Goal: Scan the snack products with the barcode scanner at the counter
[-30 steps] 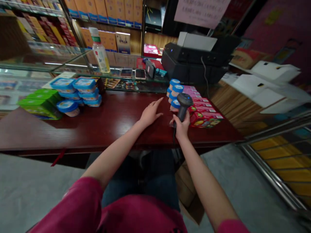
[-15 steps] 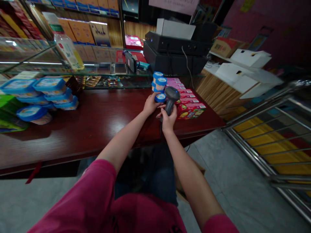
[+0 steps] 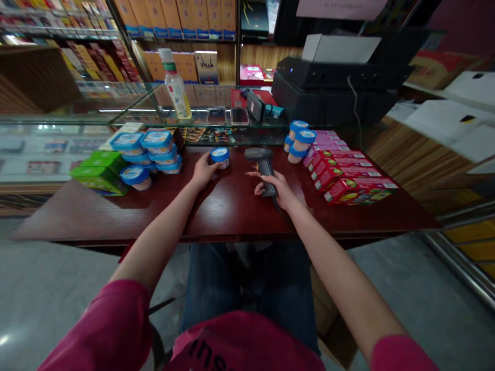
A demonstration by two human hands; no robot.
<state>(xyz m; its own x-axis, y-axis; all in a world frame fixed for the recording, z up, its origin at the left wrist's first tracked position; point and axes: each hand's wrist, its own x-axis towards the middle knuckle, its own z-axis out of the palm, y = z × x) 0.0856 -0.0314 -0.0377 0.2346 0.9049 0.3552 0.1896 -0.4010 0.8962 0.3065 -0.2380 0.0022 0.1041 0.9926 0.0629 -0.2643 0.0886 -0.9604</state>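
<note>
My left hand (image 3: 204,171) grips a small round tub with a blue lid (image 3: 220,155) over the middle of the dark red table (image 3: 228,211). My right hand (image 3: 279,186) is wrapped round the handle of a grey barcode scanner (image 3: 264,166), its head turned left toward the tub. Between the two hands is a short gap. To the right of the scanner stand several round blue-lidded tubs (image 3: 301,139), some stacked. Farther left are stacked rectangular blue-lidded tubs (image 3: 160,149), with another round tub (image 3: 135,176) in front of them.
Red cartons (image 3: 344,178) and pink cartons (image 3: 328,141) line the table's right side. Green boxes (image 3: 101,172) sit at its left. Behind the table runs a glass display case (image 3: 154,105), bearing a bottle (image 3: 177,90). A black machine (image 3: 332,93) stands at the back right.
The view has turned left. My left hand has carried the tub leftward, away from the tubs by the cartons. The scanner, still in my right hand, has also shifted left and now points left.
</note>
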